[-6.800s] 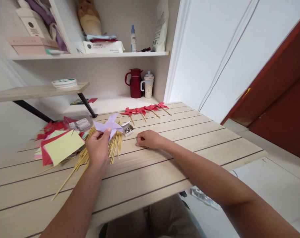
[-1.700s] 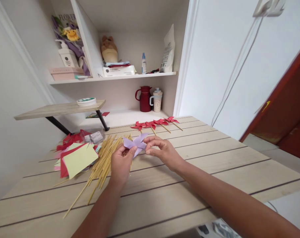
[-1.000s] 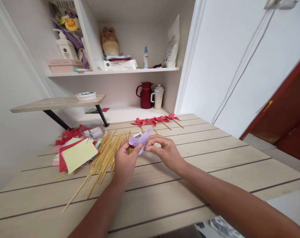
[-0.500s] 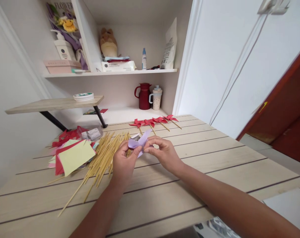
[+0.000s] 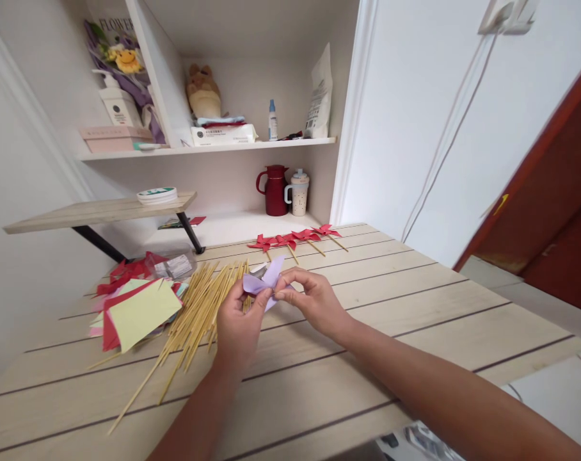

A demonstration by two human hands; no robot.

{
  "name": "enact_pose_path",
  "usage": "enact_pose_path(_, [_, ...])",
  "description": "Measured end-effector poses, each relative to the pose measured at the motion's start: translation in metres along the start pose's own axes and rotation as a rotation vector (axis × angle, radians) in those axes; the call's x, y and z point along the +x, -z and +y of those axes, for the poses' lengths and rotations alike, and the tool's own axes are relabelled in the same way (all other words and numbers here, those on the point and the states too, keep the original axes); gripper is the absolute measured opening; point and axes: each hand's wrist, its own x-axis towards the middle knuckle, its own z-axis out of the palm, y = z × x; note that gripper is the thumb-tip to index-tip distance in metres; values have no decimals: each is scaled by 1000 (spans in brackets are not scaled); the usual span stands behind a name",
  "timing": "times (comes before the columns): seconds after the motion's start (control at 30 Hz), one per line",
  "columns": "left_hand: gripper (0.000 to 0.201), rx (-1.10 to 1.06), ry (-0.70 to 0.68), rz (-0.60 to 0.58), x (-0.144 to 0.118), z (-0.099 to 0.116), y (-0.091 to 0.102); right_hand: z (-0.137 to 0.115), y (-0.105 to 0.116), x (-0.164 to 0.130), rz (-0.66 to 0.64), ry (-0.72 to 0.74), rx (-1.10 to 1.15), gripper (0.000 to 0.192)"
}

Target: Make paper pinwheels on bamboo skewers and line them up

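Pinwheel of lilac paper point(image 5: 272, 271), pinched between left hand point(image 5: 238, 319) and right hand point(image 5: 315, 299), seemingly to keep folds gathered, bamboo sticks point(image 5: 200, 308) left of it.

The right side of the wooden table point(image 5: 400, 275) was the easy lane: a hand could've slid over bare boards beyond the right forearm point(image 5: 415, 365), all the way to the far edge. Left was way tighter, with bamboo sticks point(image 5: 201, 314) fanned out right beside the left hand point(image 5: 240, 320) and a paper pile point(image 5: 146, 314) past them. Straight back, a small box point(image 5: 258, 269) sat just behind the purple pinwheel point(image 5: 272, 272), then red pinwheels point(image 5: 304, 235) lined up farther back. The raised shelf's black leg point(image 5: 191, 232) crowded the back left.
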Motion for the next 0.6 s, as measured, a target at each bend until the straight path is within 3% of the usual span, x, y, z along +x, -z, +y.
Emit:
enact_pose_path(0.37, [29,-28,88,10,3,6,0,2,2,0,-14,50,-25,10])
enact_pose_path(0.6, [26,0,93,44,4,5,2,3,3,3,-12,-26,97,11])
